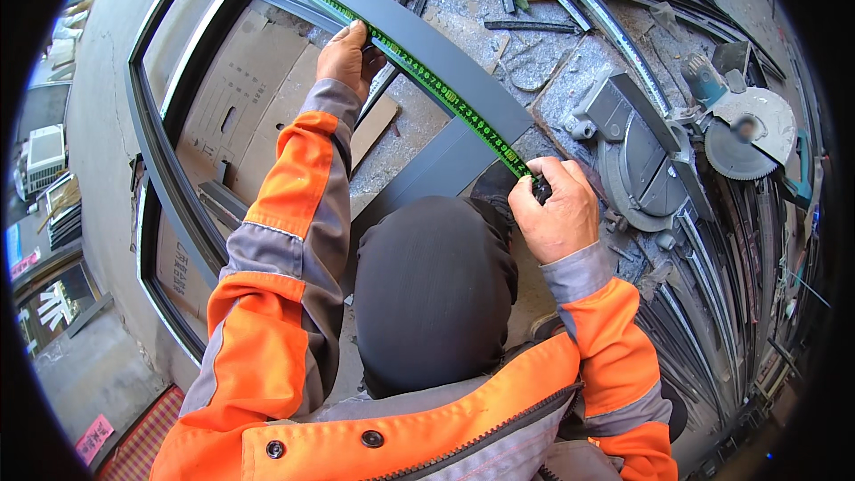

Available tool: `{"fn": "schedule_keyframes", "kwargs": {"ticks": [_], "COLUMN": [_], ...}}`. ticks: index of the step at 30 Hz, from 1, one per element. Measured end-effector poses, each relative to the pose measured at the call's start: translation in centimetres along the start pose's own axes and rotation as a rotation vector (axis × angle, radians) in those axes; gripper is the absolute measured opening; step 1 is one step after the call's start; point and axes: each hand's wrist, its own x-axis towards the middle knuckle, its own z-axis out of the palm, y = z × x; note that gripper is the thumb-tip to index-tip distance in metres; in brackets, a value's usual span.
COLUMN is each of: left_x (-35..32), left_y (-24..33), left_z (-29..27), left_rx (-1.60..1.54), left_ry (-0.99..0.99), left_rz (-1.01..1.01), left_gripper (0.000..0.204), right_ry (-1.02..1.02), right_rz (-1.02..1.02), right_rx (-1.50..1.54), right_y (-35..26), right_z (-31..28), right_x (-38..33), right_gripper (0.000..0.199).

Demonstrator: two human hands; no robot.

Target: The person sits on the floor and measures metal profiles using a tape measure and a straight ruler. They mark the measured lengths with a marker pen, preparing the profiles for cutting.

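A green tape measure blade with dark markings is stretched along a grey metal frame that has a wide flat bar. My right hand is closed around the tape measure's dark case at the frame's right corner; most of the case is hidden by the fingers. Farther left, my left hand pinches the blade against the bar's inner edge, with its fingertips partly hidden. The blade continues toward the far upper left. Below it, my knee in dark trousers is bent up between my arms.
A mitre saw with a round blade stands at the right beside its grey base. Long metal profiles are heaped at right and far. Cardboard lies inside the frame. Metal shavings litter the floor. A boxy white unit is at left.
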Motion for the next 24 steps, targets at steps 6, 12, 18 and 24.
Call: {"fn": "schedule_keyframes", "kwargs": {"ticks": [6,12,18,24], "left_x": [-0.2,-0.8,-4.5,-7.4], "left_y": [0.2,0.5,2.2,3.8], "left_z": [0.1,-0.9,-0.5,5.1], "left_rx": [0.005,0.044,0.242,0.566], "left_ry": [0.007,-0.021,-0.202,-0.370], "left_rz": [-0.001,0.028,0.258,0.279], "left_gripper": [0.025,0.023,0.031,0.033], "right_ry": [0.014,0.001,-0.102,-0.165], "right_rz": [0.003,0.033,0.109,0.187], "right_rx": [0.027,0.138,0.288,0.475], "right_y": [0.1,1.3,4.0,10.4], "right_z": [0.1,-0.4,-2.4,-4.0], "right_x": [0.1,-0.3,-1.7,-4.0], "right_gripper": [0.018,0.016,0.016,0.019]}}
